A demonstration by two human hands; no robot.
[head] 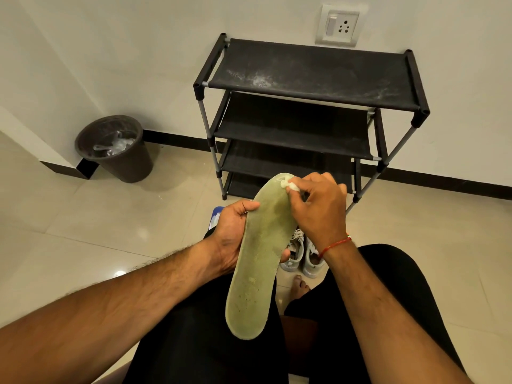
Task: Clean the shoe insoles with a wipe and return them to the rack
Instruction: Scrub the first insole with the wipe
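The black four-shelf rack (318,76) stands against the white wall, its top shelf dusty with pale smears towards its left end. Left of the rack, by the wall corner, a dark bin (130,164) sits on the tiled floor with clear plastic inside.

In front of the rack, over the person's lap, a green insole (257,261) is held lengthwise, with its toe end pointing at the rack's lowest shelf and its heel end towards the body. The left hand (230,231) grips the insole at its middle, on the side nearer the bin: the thumb is curled over the top edge, and a fingertip shows under the opposite edge. The right hand (318,209), with a red thread at the wrist, has its fingers bunched, pinching a small white wipe (288,184) pressed onto the insole's toe end.

Below the hands, on the floor before the rack, stands a pair of pale shoes (311,259). A socket (339,26) is on the wall above the rack.
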